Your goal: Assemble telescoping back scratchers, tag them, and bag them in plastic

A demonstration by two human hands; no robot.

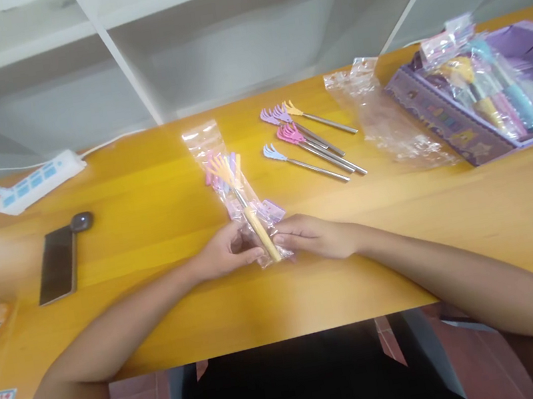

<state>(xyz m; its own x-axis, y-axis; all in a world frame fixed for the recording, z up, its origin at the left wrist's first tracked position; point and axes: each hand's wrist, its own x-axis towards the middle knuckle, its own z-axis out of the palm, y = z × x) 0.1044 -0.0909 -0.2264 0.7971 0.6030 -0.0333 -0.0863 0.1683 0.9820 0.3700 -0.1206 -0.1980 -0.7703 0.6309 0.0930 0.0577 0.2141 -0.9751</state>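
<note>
A yellow back scratcher [257, 226] with a hand-shaped head and a metal neck lies along a clear plastic bag [202, 143]. Whether it is inside the bag or on top, I cannot tell. My left hand [227, 251] grips the bag's left side, its thumb close to the handle. From the right, my right hand [315, 235] pinches the bag's edge near the handle's lower end. Pink and purple pieces show under the yellow head, partly hidden. Beyond my hands lie several loose scratcher heads on metal rods, including a blue back scratcher [309, 167].
At the right, a purple box [441, 121] holds several bagged scratchers. Empty clear bags [384, 113] lie against its left side. A power strip [41, 182], a phone [57, 265] and a small dark object [82, 221] are at the left. Shelving stands behind the table.
</note>
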